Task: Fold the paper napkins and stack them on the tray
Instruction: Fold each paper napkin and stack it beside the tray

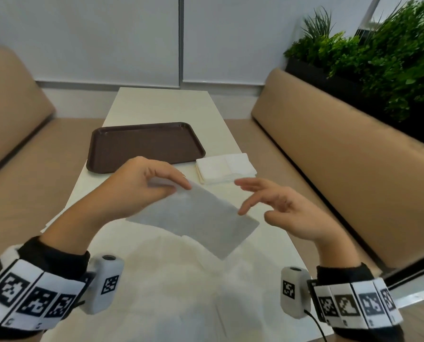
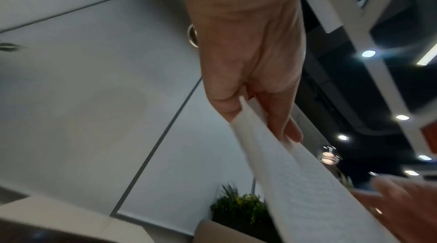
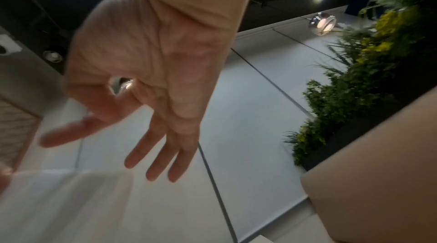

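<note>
My left hand pinches one end of a white paper napkin, folded into a long strip and held above the table. The left wrist view shows thumb and fingers of that hand clamped on the napkin at its folded edge. My right hand hovers by the strip's other end, fingers spread and straight, holding nothing; this hand looks the same from the right wrist, with the blurred napkin below it. A brown tray lies beyond, nothing on it. A pile of white napkins sits to its right.
The narrow white table runs away from me between two tan bench seats. Green plants stand behind the right bench. More white paper lies on the table near me.
</note>
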Action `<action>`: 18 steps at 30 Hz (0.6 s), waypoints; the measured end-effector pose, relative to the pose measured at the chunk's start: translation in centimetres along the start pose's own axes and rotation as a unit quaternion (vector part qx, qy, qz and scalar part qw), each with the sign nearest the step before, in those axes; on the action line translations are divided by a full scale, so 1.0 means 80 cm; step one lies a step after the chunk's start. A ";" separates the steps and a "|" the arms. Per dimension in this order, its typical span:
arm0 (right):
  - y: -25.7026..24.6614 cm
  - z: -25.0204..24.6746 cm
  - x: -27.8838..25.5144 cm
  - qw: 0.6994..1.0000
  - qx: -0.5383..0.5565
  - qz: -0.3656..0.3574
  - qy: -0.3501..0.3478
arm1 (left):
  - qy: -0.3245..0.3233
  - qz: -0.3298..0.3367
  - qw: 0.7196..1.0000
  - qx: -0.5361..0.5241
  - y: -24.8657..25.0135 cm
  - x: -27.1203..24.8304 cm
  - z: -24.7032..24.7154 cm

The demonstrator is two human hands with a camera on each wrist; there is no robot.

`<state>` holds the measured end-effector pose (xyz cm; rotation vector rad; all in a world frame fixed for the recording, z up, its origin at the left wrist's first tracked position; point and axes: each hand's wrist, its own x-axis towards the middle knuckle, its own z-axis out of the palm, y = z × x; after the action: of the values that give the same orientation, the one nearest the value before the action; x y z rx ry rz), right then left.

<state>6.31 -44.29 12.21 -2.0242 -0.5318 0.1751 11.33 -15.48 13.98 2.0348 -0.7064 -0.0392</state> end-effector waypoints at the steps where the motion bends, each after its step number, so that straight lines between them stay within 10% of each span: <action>1: -0.010 0.001 0.007 0.999 -0.027 -0.012 -0.034 | -0.011 0.013 0.999 0.029 0.006 0.004 0.003; 8: -0.036 0.029 0.057 0.986 -0.157 -0.034 -0.040 | -0.059 0.073 0.982 0.167 0.032 0.018 0.018; 18: 0.034 -0.027 0.052 0.994 -0.084 0.071 -0.014 | 0.010 -0.071 0.997 -0.011 -0.005 0.011 -0.029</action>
<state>11.55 -45.28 11.35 -2.2276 -0.4313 0.2529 12.95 -13.98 15.15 2.0584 -0.5469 -0.1090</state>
